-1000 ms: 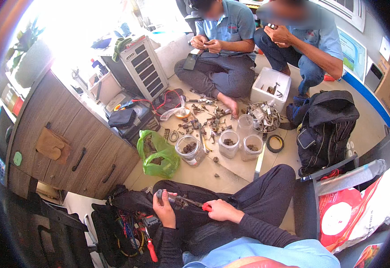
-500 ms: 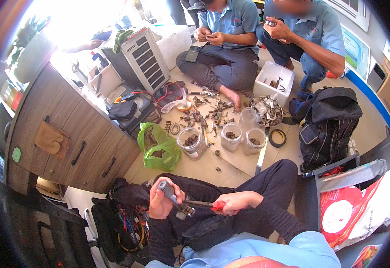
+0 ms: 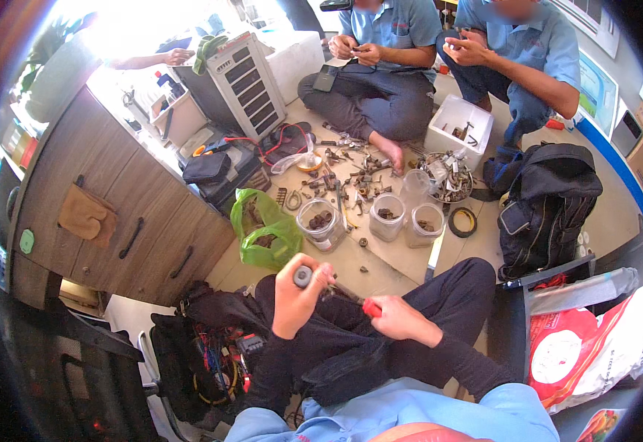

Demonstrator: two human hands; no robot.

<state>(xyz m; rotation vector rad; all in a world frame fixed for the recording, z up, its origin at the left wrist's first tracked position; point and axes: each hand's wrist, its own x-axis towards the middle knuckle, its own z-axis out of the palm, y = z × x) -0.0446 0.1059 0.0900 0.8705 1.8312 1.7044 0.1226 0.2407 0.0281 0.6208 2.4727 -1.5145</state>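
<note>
I sit on the floor with my legs in dark trousers. My left hand [image 3: 297,296] is closed around a small grey cylindrical metal part [image 3: 304,277], held upright above my lap. My right hand [image 3: 397,320] grips a red-handled tool [image 3: 369,308] whose dark shaft points left toward the part in my left hand. The shaft's tip is hidden behind my left fingers.
Clear plastic jars [image 3: 321,223] of small metal parts, a green plastic bag [image 3: 264,230] and loose fittings lie on cardboard [image 3: 380,254] ahead. Two seated people in blue shirts work beyond. A wooden cabinet [image 3: 123,214] stands left, a black backpack [image 3: 546,199] right, a tool bag [image 3: 204,361] at my left.
Both hands have risen slightly and drawn closer together. The left hand now holds the grey part more upright, and the view has shifted toward the people.
</note>
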